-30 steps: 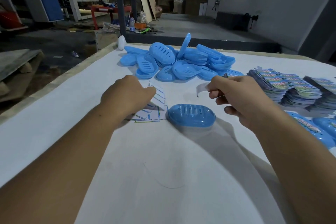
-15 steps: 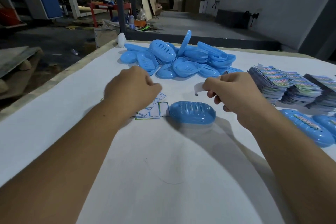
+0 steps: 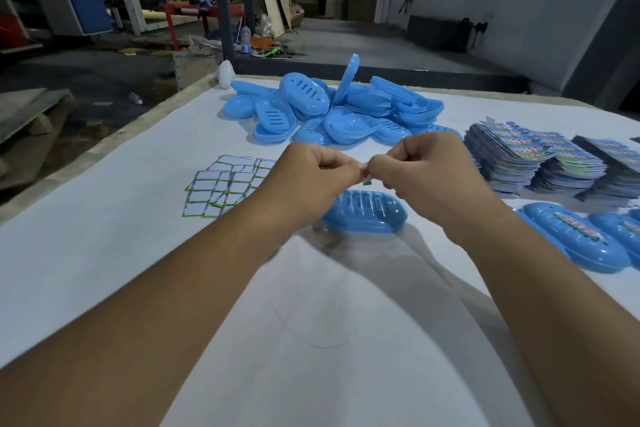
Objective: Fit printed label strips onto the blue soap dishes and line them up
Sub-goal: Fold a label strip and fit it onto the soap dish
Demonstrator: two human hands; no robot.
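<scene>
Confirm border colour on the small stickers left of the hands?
Green borders around white stickers, clearest in the head view.

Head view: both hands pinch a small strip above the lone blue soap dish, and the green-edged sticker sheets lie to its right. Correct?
Not quite. The head view shows the green-edged sticker sheets to the left of the lone soap dish. The left hand and right hand do pinch a small strip above it.

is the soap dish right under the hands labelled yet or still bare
Bare. The soap dish shows only plain blue plastic and slots, while the finished dish at right carries a printed strip along its top.
</scene>
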